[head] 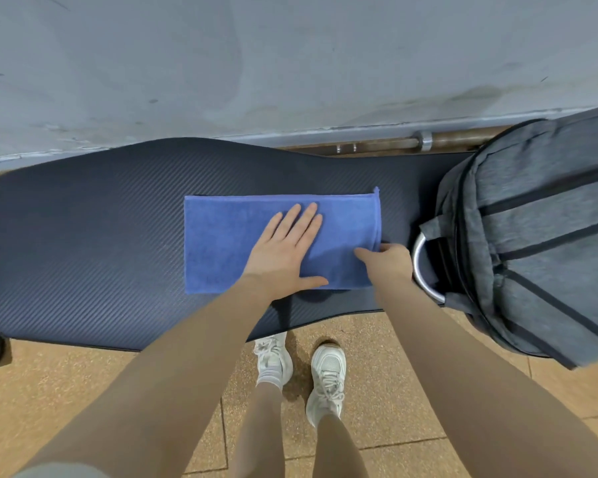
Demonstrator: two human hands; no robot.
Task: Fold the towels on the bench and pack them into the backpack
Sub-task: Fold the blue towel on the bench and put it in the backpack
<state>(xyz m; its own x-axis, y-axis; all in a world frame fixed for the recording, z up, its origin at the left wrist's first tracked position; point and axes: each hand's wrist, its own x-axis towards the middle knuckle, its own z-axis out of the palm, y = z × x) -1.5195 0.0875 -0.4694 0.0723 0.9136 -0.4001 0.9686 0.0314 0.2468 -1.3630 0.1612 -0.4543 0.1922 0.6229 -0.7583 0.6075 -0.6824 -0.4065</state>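
Nearest, the person's white shoes [301, 367] stand on the tan floor just short of the bench's near edge. On the bench [83, 243], the left hand [283, 250] lies flat with fingers straight, pressing the middle of the blue towel [221, 236]. The right hand [387, 262] has its fingers curled round the towel's right end, close to its near corner, thumb on top. The towel lies as a long, layered rectangle in the middle of the bench, so it looks partly folded, with another fold likely due. Toward the bench's right end lies the grey backpack [539, 236], zip gaping; nothing looks packed yet, though its inside is hidden. Only this one towel shows.
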